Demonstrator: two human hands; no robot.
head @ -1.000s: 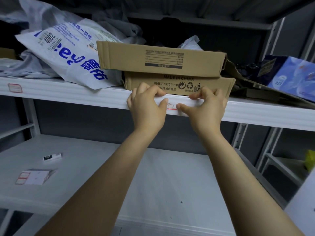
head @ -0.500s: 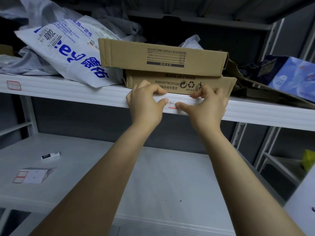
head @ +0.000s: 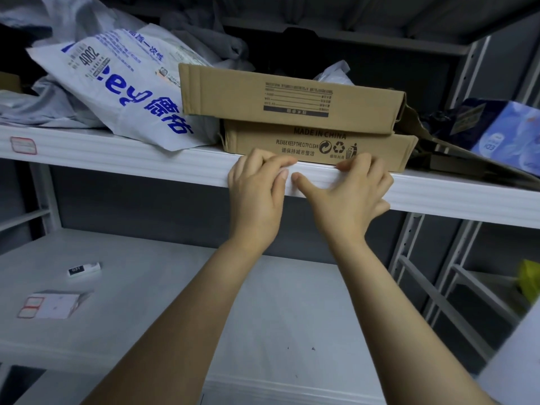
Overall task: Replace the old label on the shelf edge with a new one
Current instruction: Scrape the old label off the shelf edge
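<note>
Both hands rest side by side on the white shelf edge (head: 146, 162), just below the lower cardboard box. My left hand (head: 257, 194) has its fingers bent over the top lip and its thumb flat on the front face. My right hand (head: 347, 197) mirrors it, thumb pointing left and pressing the front face. The two thumb tips almost touch. They cover the spot where the label sits, so the label itself is hidden. Another red-bordered label (head: 23, 145) is stuck on the same edge at the far left.
Two flat cardboard boxes (head: 292, 97) are stacked on the upper shelf beside a white courier bag (head: 125, 92) and a blue package (head: 502, 130). On the lower shelf lie a pack of red-bordered labels (head: 49, 304) and a small white item (head: 84, 269).
My thumbs have slid together along the shelf edge. The strip of label with a red line that showed between them is now covered.
</note>
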